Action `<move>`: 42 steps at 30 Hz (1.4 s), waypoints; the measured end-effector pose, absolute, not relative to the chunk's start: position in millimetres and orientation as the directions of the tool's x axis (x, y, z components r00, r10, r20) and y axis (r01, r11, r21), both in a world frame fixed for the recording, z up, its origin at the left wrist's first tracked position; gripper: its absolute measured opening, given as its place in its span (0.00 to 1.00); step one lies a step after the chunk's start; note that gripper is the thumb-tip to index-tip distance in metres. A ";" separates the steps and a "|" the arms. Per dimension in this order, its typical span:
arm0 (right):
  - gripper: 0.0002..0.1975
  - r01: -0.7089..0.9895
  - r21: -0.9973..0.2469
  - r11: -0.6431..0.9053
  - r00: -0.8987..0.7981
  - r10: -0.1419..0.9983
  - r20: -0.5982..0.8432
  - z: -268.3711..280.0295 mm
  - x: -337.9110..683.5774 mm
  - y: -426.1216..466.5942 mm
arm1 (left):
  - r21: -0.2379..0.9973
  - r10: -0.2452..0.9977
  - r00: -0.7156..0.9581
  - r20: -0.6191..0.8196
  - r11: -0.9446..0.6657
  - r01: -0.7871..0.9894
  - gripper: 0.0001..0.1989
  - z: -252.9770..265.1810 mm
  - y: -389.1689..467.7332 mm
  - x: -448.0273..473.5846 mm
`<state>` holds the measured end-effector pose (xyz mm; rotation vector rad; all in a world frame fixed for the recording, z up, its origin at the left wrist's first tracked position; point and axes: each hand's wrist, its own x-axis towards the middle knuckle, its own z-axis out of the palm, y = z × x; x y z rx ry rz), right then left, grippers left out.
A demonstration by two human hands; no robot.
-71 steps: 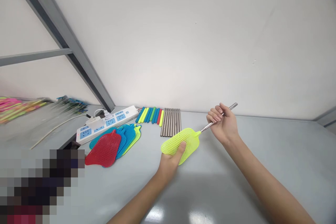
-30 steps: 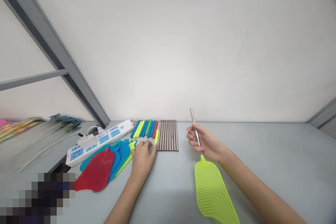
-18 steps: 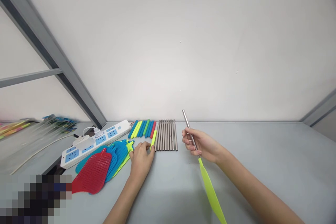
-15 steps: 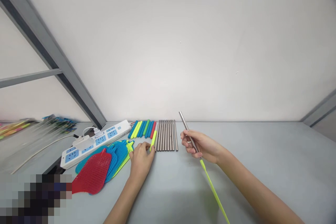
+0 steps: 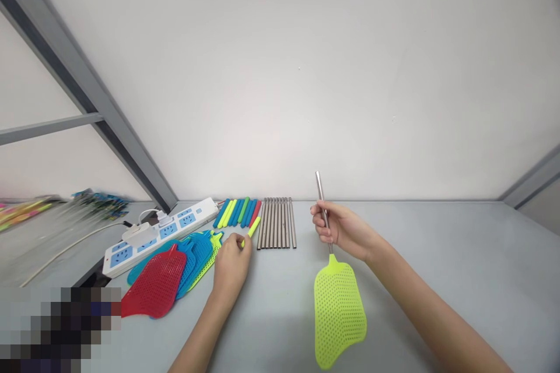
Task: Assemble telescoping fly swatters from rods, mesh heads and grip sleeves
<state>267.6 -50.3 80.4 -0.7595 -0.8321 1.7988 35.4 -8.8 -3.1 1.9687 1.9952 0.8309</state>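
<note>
My right hand is closed round the metal rod of a fly swatter, whose yellow-green mesh head hangs below it, broad side toward me. The bare end of the rod points up at the wall. In my left hand, closed low over the table, is a yellow handle sleeve, tilted up to the right. Beyond it lie a row of blue, yellow, green and red sleeves and a row of metal rods. Left of my left hand, fly swatter heads overlap: red, blue and yellow-green.
A white power strip with plugs and a cable lies behind the swatter heads. Blurred plastic-wrapped items are at the far left. A wall rises behind the grey table, with metal frame posts at the sides.
My right hand has turned the fly swatter, so its head shows face-on rather than edge-on, and its rod is more upright. My left hand has lifted the yellow sleeve and tilted it rightward.
</note>
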 end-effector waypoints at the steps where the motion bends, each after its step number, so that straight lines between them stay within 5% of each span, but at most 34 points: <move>1: 0.09 -0.534 -0.805 -0.260 -0.301 0.948 -0.107 83.8 270.5 -50.7 | 0.536 0.969 -0.089 0.232 -0.051 0.842 0.12 -0.9 -9.6 35.3; 8: 0.07 -0.675 -0.737 -0.018 -0.062 0.997 0.033 110.8 295.2 -56.8 | 0.603 0.892 -0.216 0.396 -0.075 0.794 0.15 22.9 -19.4 36.3; 12: 0.06 -0.658 -0.743 0.118 0.064 0.993 0.101 120.8 304.1 -62.4 | 0.631 0.933 0.199 0.301 -0.351 0.691 0.14 26.7 -30.7 52.1; 15: 0.06 -0.635 -0.755 0.166 0.126 0.986 0.111 123.7 306.8 -65.2 | 0.611 0.811 0.555 0.188 -0.539 0.580 0.15 19.7 -43.1 68.8; 18: 0.06 -0.640 -0.749 0.170 0.153 0.984 0.092 123.7 305.9 -66.2 | 0.624 0.749 0.648 0.134 -0.572 0.532 0.14 11.9 -52.4 79.6; 26: 0.05 -0.685 -0.703 0.192 0.177 0.980 0.095 118.6 294.0 -63.8 | 0.789 0.853 0.471 0.225 -0.443 0.425 0.16 25.1 -55.1 80.0; 33: 0.05 -0.704 -0.518 0.487 0.455 0.868 0.198 118.0 292.4 -68.1 | 0.989 0.879 0.452 0.149 -0.138 -0.056 0.20 18.3 -73.7 93.8; 37: 0.16 -0.784 -0.525 0.330 0.298 0.943 0.147 115.5 275.1 -72.3 | 0.940 0.887 0.449 0.106 0.058 -0.336 0.17 17.1 -78.7 99.3; 42: 0.21 -0.821 -0.555 0.131 0.117 0.991 0.060 108.0 258.5 -74.2 | 0.841 0.924 0.345 -0.166 0.316 -0.439 0.14 31.5 -80.5 95.0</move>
